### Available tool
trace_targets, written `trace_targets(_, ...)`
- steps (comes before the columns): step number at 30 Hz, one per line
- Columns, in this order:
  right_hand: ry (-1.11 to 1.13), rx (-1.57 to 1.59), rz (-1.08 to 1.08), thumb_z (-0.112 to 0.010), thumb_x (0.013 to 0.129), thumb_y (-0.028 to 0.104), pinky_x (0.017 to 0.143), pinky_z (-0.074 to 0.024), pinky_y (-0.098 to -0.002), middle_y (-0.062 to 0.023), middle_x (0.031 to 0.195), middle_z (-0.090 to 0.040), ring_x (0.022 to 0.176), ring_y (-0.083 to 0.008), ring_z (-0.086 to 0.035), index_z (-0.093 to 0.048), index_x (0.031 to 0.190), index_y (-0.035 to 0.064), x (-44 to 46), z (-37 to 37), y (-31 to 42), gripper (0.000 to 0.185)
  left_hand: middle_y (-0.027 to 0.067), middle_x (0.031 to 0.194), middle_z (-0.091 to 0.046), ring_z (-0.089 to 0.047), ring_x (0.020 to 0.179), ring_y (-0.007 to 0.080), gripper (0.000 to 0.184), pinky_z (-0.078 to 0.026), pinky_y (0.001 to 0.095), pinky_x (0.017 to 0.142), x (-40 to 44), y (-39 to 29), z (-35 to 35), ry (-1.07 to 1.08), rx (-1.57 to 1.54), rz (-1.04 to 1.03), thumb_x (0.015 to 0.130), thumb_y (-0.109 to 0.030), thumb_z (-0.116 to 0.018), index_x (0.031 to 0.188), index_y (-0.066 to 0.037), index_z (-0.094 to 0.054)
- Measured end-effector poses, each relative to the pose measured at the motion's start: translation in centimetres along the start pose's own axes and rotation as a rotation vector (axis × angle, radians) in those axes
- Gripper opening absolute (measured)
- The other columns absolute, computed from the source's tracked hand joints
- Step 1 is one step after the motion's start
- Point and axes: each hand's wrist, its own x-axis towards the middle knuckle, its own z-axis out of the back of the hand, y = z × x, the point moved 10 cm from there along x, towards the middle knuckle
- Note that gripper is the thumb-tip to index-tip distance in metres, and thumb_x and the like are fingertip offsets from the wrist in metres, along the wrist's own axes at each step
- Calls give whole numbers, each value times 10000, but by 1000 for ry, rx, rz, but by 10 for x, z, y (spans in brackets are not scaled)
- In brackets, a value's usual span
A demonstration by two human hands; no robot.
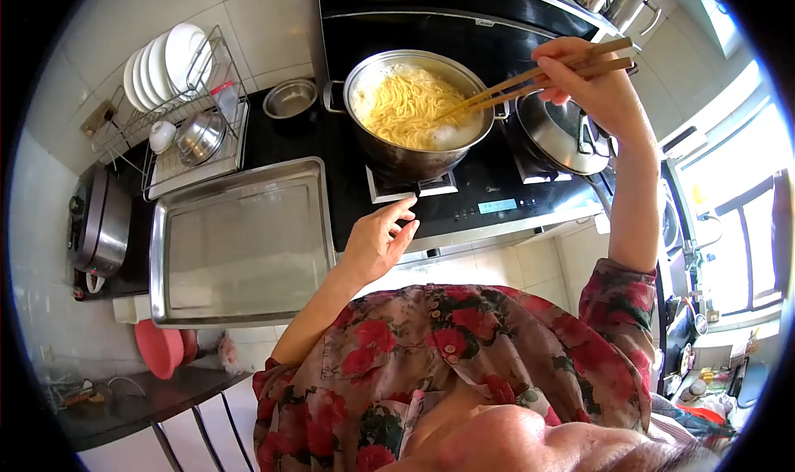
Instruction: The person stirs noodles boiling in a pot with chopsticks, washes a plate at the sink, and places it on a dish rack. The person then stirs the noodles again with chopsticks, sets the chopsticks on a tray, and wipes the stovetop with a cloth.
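A steel pot [406, 159] stands on the left burner, filled with yellow noodles [410, 99] in foamy liquid. My right hand [592, 87] grips a pair of long wooden chopsticks [517, 81] from above the lidded pan. Their tips reach into the noodles at the pot's right side. Below the pot, in front of the stove's near edge, my left hand [383, 238] hovers with its fingers loosely apart and nothing in them.
A lidded pan [567, 132] sits on the right burner. Left of the stove lie a large metal tray [240, 236] and a small steel bowl [290, 99]. A dish rack [199, 99] holds white plates [186, 54]. Farther left is a rice cooker [103, 223].
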Motion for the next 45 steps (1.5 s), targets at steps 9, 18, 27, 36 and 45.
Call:
trace_targets(9, -159, 373, -97, -574, 901, 152, 500, -547, -267, -84, 716, -661, 570, -139, -644, -643, 845, -40, 60, -98, -101, 211, 146, 1018, -675, -669, 704, 174, 388, -540, 279, 625, -2, 0, 5, -6, -2, -26, 916, -155, -608, 1274, -27, -527)
trace_targets(18, 187, 471, -112, -505, 959, 334, 469, -536, -285, -123, 828, -669, 607, -224, -693, -626, 889, -39, 23, -139, -7, 398, 155, 1022, -670, -675, 715, 217, 402, -541, 283, 617, -7, 2, 11, -25, -10, 13, 895, -147, -625, 1263, -14, -533)
trace_targets(27, -82, 66, 42, -571, 911, 488, 574, -559, -220, -83, 743, -689, 653, -144, -695, -695, 830, 24, 7, -8, 14, 487, 103, 1055, -648, -625, 802, 109, 358, -520, 240, 700, 6, -9, 40, -123, -95, -48, 940, -90, -565, 1284, -4, -519)
trace_targets(36, 103, 292, -78, -638, 888, 403, 503, -533, -233, -95, 678, -677, 581, -130, -673, -683, 820, -39, 20, -91, -52, 449, 106, 1083, -649, -651, 761, 140, 337, -502, 228, 624, 128, -82, 23, -78, 69, -240, 900, -117, -627, 1207, 6, -563)
trace_targets(45, 195, 5, 283, -696, 850, 172, 601, -541, -211, -91, 791, -712, 645, -107, -660, -729, 939, 5, 3, -53, -26, 192, 107, 782, -672, -632, 730, 189, 250, -485, 316, 680, 188, -89, -41, 334, 361, -115, 893, -260, -623, 982, -31, -671)
